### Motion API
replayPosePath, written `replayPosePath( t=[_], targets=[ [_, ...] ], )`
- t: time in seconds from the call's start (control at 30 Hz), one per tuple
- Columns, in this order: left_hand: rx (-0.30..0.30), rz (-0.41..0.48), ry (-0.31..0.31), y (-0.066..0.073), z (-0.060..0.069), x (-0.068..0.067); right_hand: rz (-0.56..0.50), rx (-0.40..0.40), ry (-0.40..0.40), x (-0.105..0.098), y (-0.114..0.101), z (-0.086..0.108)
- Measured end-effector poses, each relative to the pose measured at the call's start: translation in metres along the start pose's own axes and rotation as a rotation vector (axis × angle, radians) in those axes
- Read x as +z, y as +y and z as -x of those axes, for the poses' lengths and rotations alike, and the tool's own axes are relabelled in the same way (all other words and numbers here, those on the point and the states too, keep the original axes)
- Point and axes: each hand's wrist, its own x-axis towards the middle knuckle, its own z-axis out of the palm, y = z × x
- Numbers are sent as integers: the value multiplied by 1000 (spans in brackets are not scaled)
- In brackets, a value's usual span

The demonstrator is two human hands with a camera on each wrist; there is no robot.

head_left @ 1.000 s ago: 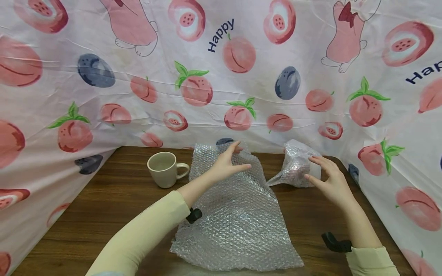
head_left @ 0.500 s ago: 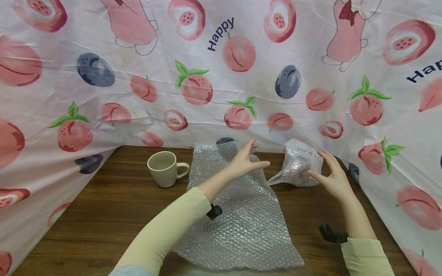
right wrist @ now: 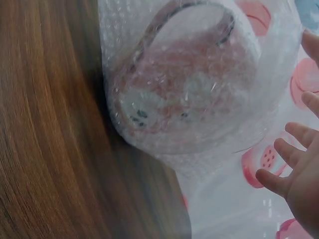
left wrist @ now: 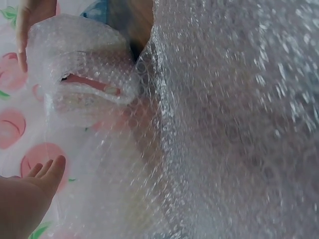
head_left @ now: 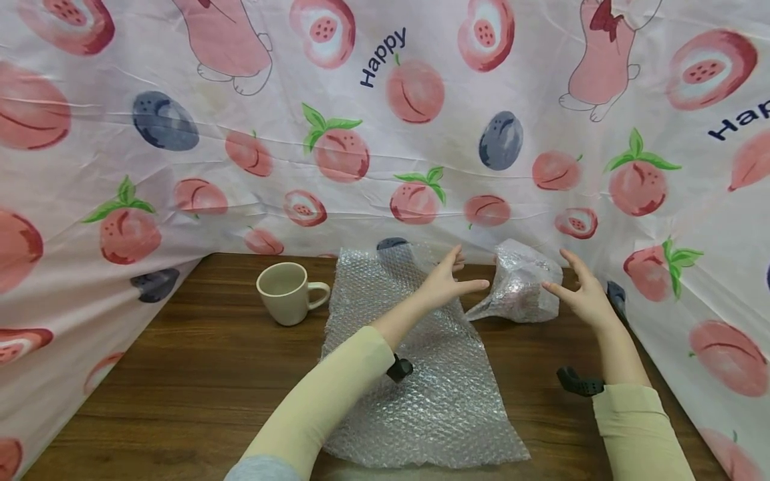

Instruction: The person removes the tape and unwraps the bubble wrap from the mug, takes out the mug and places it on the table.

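Note:
At the back right of the table, a bundle of bubble wrap encloses a pinkish mug-like thing with a curved handle, blurred by the plastic. My right hand is at the bundle's right side, fingers spread. In the right wrist view its fingers appear apart from the wrap. To the bundle's left, my left hand hovers over a bubble wrap sheet, thumb extended towards the bundle. Nothing is held in either hand. Part of the sheet lies hidden under the left forearm.
A beige mug stands upright left of the sheet, its handle pointing right. The brown wooden table ends at a fruit-printed cloth behind and on both sides.
My left hand has moved right across the sheet towards the bundle. My right hand has shifted slightly right and its fingers have spread. The bundle, sheet and beige mug stay in place.

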Motion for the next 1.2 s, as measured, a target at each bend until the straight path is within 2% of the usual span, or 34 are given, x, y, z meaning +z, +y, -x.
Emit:
replayPosePath(
  t=[0.2, 0.47, 0.6, 0.8, 1.0, 1.2],
  targets=[
    [-32, -3, -6, -3, -5, 11, -66, 6, -11, -2, 10, -4],
    [-52, -22, -1, -2, -7, 26, -290, -25, -24, -3, 30, -5],
    [-72, -47, -8, -4, -6, 33, -405, -5, -62, -2, 36, -5],
    [-93, -34, 17, -10, -7, 40, -459, 35, -114, 0, 43, -7],
    [-102, -21, 24, -11, -8, 46, -523, 33, -122, 5, 48, -11],
    [-92, -32, 38, -13, -10, 52, -541, 16, -118, 10, 48, -14]
  ],
)
